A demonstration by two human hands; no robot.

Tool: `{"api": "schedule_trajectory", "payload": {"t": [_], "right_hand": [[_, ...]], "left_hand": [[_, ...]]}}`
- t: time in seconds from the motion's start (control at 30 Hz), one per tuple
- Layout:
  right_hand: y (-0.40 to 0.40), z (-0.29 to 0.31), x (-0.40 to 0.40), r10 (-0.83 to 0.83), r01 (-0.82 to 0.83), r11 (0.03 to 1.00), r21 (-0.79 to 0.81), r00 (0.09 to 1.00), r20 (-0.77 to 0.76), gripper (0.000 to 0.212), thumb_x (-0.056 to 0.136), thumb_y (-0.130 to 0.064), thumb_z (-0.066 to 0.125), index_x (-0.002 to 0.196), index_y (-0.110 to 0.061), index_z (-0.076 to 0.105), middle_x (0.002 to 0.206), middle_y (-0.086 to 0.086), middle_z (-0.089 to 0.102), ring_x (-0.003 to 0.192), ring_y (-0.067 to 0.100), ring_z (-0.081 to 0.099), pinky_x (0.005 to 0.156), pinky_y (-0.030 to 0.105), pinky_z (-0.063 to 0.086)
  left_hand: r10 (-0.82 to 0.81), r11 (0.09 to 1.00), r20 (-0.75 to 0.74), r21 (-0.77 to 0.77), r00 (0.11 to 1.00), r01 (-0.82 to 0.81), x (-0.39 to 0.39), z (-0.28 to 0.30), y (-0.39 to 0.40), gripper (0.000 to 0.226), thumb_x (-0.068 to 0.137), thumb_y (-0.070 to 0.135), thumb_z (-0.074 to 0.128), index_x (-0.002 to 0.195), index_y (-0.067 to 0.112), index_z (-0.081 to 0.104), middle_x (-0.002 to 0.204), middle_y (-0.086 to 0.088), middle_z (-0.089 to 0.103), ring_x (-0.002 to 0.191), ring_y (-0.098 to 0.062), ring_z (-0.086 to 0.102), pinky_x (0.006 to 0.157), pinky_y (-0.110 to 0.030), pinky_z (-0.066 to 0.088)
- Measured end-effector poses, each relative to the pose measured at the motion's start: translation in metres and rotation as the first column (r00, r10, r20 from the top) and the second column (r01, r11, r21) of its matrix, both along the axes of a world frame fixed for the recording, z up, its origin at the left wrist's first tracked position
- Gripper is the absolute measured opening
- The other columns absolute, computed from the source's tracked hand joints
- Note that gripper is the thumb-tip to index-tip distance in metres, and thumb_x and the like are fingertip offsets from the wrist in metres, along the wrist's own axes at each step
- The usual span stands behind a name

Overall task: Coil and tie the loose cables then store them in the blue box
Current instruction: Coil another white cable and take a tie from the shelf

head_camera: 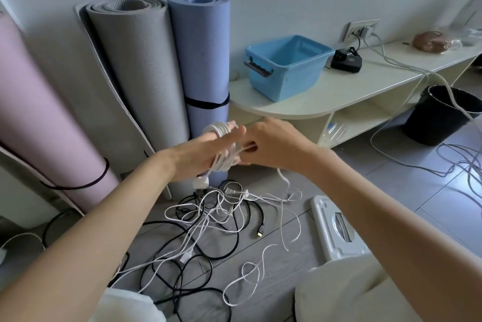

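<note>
A white cable (221, 139) is wound in loops around my left hand (203, 154), whose fingers are held fairly straight inside the coil. My right hand (271, 144) pinches the cable's free strand right beside the coil. The white plug end (200, 182) hangs below my left hand. The rest of that strand trails down to a tangle of loose black and white cables (208, 222) on the floor. The blue box (287, 66) stands open and empty on a low white shelf (339, 92) beyond my hands.
Three rolled mats, pink (39, 113), grey (135, 74) and purple (206, 61), lean on the wall at left. A black charger (347, 61) sits by the box. A black bin (443, 113) and more cables lie at right. A white scale (336, 227) lies on the floor.
</note>
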State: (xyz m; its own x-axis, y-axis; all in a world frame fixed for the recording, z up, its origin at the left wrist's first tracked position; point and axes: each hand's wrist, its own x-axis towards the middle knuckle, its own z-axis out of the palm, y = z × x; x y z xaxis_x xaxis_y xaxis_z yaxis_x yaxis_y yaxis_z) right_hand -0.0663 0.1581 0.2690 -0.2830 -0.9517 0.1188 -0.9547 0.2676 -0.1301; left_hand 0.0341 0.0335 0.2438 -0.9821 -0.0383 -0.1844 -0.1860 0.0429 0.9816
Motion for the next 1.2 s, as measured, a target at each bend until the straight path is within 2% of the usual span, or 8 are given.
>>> {"api": "schedule_trajectory", "payload": {"t": [0.2,0.43,0.57,0.7,0.83,0.93,1.07,1.2], "right_hand": [[0.005,0.012,-0.019,-0.114,0.140,0.952,-0.273,0.987,0.109,0.036,0.070,-0.009,0.060,0.048,-0.015,0.032,0.046,0.003,0.028,0.059,0.022,0.025,0.053,0.035,0.034],[0.006,0.009,-0.035,-0.245,0.387,0.826,-0.410,0.902,0.356,0.041,0.078,-0.017,0.067,0.048,-0.013,0.039,0.046,0.001,0.031,0.053,0.016,0.026,0.052,0.028,0.024],[0.004,-0.003,-0.029,-0.331,0.436,0.881,-0.184,0.847,0.416,0.043,0.084,-0.018,0.058,0.048,-0.018,0.033,0.049,-0.001,0.035,0.057,0.020,0.037,0.051,0.028,0.027],[-0.007,-0.027,0.009,-0.213,0.193,0.972,0.132,0.964,0.158,0.034,0.085,-0.024,0.054,0.057,-0.014,0.039,0.065,0.004,0.042,0.069,0.026,0.044,0.062,0.029,0.034],[-0.010,-0.023,0.019,-0.070,0.069,0.990,0.121,0.998,0.006,0.022,0.088,-0.026,0.048,0.074,-0.009,0.051,0.073,0.006,0.044,0.068,0.027,0.042,0.062,0.029,0.032],[-0.005,-0.013,0.012,-0.014,0.016,0.998,0.067,0.999,-0.033,0.033,0.086,-0.026,0.048,0.059,-0.014,0.032,0.061,0.002,0.037,0.065,0.028,0.040,0.054,0.028,0.027],[0.002,-0.002,0.001,-0.005,0.004,1.000,-0.027,0.999,-0.031,0.044,0.082,-0.040,0.051,0.052,-0.015,0.030,0.053,0.000,0.034,0.060,0.026,0.035,0.055,0.031,0.029],[0.008,0.004,-0.009,-0.079,0.074,0.988,-0.139,0.996,-0.032,0.026,0.076,-0.018,0.056,0.056,-0.021,0.040,0.057,0.000,0.044,0.065,0.030,0.049,0.059,0.030,0.039]], "left_hand": [[-0.189,0.926,0.204,-0.289,0.961,0.243,0.006,0.004,0.008,0.055,0.091,0.018,0.057,0.141,0.015,0.034,0.081,0.006,0.071,0.058,-0.005,0.055,0.074,-0.025,0.043],[-0.220,0.968,-0.039,0.116,0.975,0.223,0.010,0.015,0.011,0.031,0.089,0.006,0.050,0.118,0.011,0.058,0.058,0.002,0.061,0.042,-0.003,0.039,0.052,-0.015,0.034],[-0.206,0.792,-0.381,0.475,0.901,0.382,0.008,0.027,0.005,0.048,0.082,0.020,0.065,0.130,0.017,0.055,0.120,-0.008,0.065,0.098,-0.015,0.067,0.085,-0.022,0.050],[0.250,0.789,-0.272,0.614,0.929,-0.032,-0.001,0.029,-0.006,0.080,0.055,0.037,0.086,0.125,0.018,0.053,0.132,0.002,0.053,0.112,-0.023,0.062,0.087,-0.028,0.054],[0.355,0.906,-0.082,0.275,0.931,-0.322,-0.001,0.017,-0.005,0.072,0.063,0.050,0.072,0.126,0.024,0.048,0.124,0.001,0.053,0.115,-0.011,0.054,0.092,-0.021,0.046],[0.186,0.980,-0.040,-0.063,0.982,-0.188,0.006,0.013,-0.001,0.067,0.064,0.067,0.067,0.118,0.034,0.046,0.119,0.000,0.048,0.113,-0.009,0.044,0.099,-0.014,0.033],[0.049,0.873,0.115,-0.488,0.992,0.013,0.008,0.011,0.005,0.050,0.085,0.033,0.064,0.129,0.029,0.041,0.132,0.007,0.042,0.126,0.001,0.037,0.098,-0.007,0.023],[-0.066,0.847,0.263,-0.496,0.963,0.194,0.009,0.006,0.006,0.058,0.087,0.019,0.065,0.135,0.009,0.033,0.077,0.004,0.067,0.079,-0.005,0.068,0.075,-0.012,0.046]]}}
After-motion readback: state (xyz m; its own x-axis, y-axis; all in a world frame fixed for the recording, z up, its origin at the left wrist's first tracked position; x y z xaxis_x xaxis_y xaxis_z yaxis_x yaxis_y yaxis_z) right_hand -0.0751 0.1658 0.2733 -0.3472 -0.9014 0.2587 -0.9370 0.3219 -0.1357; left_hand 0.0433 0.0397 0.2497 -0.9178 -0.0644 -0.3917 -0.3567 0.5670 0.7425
